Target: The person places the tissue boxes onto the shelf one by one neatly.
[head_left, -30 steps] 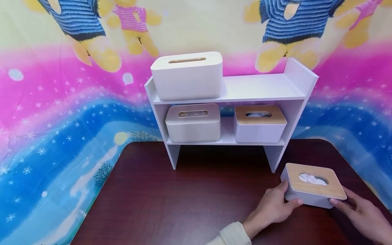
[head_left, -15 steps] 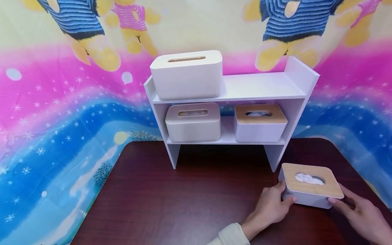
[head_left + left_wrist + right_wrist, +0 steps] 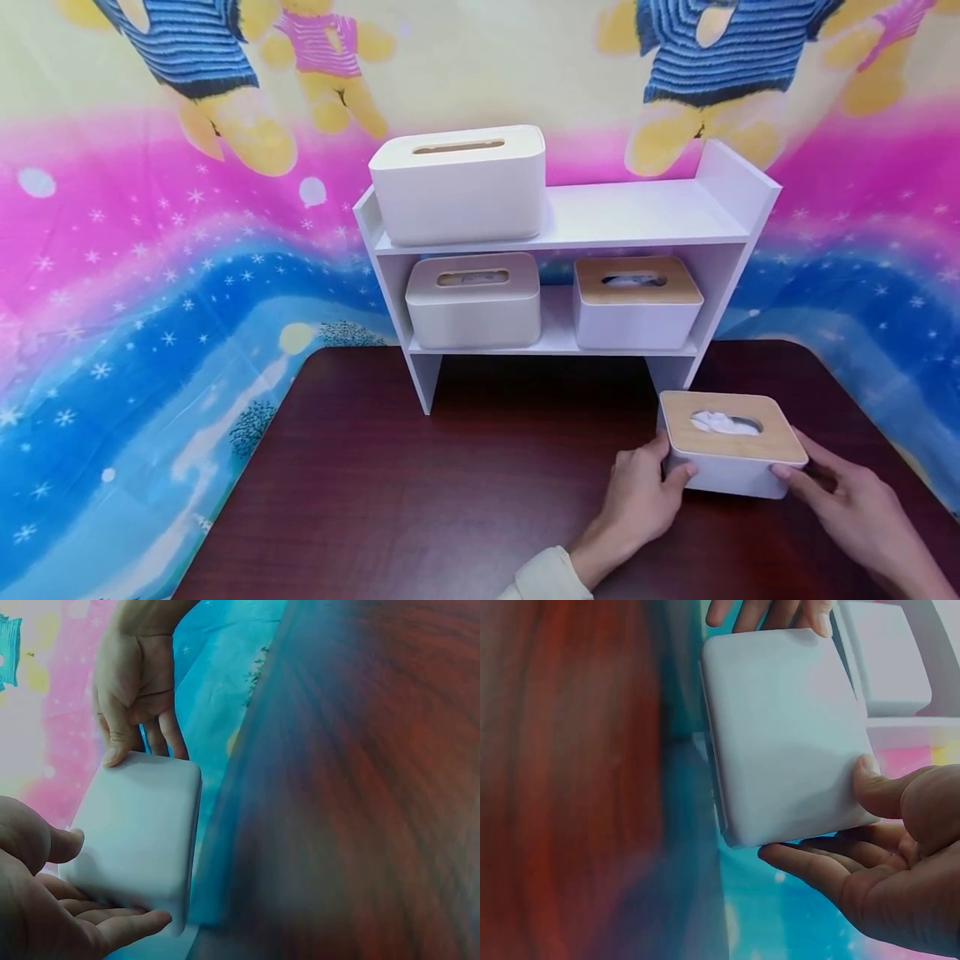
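A white tissue box with a wooden lid (image 3: 726, 446) and tissue showing in its slot is at the right of the dark table, just in front of the shelf's right leg. My left hand (image 3: 647, 490) grips its left end, thumb on the near side. My right hand (image 3: 828, 492) grips its right end. The left wrist view shows the box's white side (image 3: 139, 832) between my left hand (image 3: 45, 900) and right hand (image 3: 135, 682). In the right wrist view the box (image 3: 784, 735) sits in my right hand (image 3: 885, 855). I cannot tell whether it touches the table.
A white two-level shelf (image 3: 630, 212) stands at the back of the dark red table (image 3: 450, 483). On top at the left is a white tissue box (image 3: 459, 187). Its lower level holds a cream box (image 3: 474, 304) and a wooden-lidded box (image 3: 636, 304). A colourful cloth hangs behind.
Both hands have carried the wooden-lidded box to the left and farther from me, toward the shelf's right leg. Nothing on the shelf has moved.
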`<control>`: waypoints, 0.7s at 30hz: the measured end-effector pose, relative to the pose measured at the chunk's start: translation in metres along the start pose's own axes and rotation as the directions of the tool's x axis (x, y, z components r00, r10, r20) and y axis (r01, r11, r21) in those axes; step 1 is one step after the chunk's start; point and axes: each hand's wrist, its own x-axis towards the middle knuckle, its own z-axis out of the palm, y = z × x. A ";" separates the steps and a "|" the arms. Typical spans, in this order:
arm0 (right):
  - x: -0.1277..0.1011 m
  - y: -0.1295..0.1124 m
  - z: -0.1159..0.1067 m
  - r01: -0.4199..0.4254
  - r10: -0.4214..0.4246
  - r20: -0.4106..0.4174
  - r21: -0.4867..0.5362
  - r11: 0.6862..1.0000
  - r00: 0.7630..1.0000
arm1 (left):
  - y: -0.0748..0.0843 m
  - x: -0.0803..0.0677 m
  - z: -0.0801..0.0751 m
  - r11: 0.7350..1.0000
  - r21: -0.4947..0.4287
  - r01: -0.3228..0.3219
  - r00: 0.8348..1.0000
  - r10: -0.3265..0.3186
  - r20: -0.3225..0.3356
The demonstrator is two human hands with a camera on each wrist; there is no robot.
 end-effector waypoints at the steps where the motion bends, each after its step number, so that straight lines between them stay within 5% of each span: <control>1: 0.002 -0.004 -0.001 0.016 -0.016 0.004 0.005 1.000 1.000 | -0.001 0.000 -0.004 1.000 -0.001 0.003 1.000 -0.003 -0.009; 11: 0.011 -0.045 0.001 0.229 -0.228 -0.026 0.053 0.972 0.973 | -0.017 -0.006 -0.037 0.996 -0.035 0.078 0.994 -0.081 -0.075; 21: 0.014 -0.085 0.017 0.285 -0.285 -0.012 0.115 0.952 0.958 | -0.035 -0.014 -0.072 0.992 -0.077 0.102 0.988 -0.110 -0.112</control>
